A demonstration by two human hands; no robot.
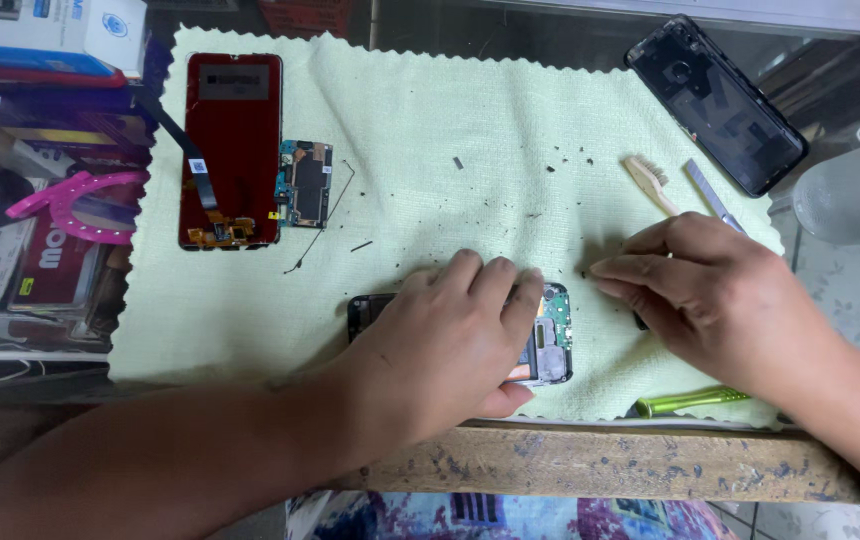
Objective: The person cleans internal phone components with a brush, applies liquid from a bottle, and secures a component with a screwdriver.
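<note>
Glass makes up our table top, with a worn wooden edge (600, 465) near us, and a pale green cloth (430, 120) lies spread over it. Our left hand (450, 345) lies flat on an opened phone body (553, 335) at the near side of the cloth, fingers together, pressing it down rather than pinching it. Our right hand (715, 290) rests just beside it with fingers close together; we cannot tell if it pinches anything small. We think we are in the middle of taking the phone apart, and the next bit needs a steady hold and a careful pick. Farther off lie a red screen (233, 145), a small circuit board (305, 183), a black back cover (718, 105), a little brush (650, 182) and a green tool (690, 401). We see no boxes or trays on the cloth; loose black crumbs (560, 160) just sit on it.
</note>
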